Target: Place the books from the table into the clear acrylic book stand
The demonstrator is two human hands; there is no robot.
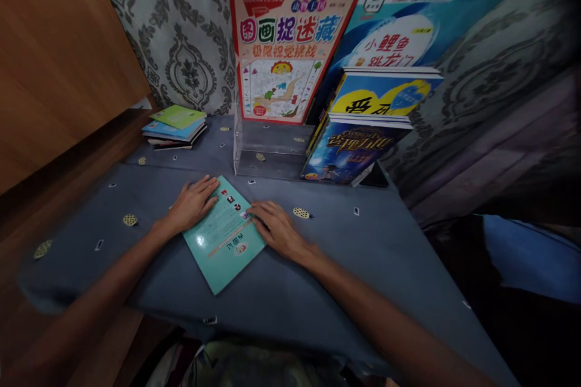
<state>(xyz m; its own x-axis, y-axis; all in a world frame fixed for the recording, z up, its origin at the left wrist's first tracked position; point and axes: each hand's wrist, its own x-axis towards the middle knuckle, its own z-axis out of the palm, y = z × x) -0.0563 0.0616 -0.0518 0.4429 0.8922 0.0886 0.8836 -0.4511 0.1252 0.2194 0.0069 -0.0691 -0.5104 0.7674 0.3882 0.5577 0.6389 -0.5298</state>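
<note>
A thin teal booklet lies flat on the blue-grey tablecloth, turned at an angle. My left hand rests palm down on its upper left edge, fingers spread. My right hand lies on its right edge, fingers pointing left across the cover. Neither hand has lifted it.
A clear acrylic stand holds an upright red-bordered picture book. Blue books lean to its right. A small stack of thin booklets sits at the back left. A wooden panel stands on the left, a patterned curtain behind.
</note>
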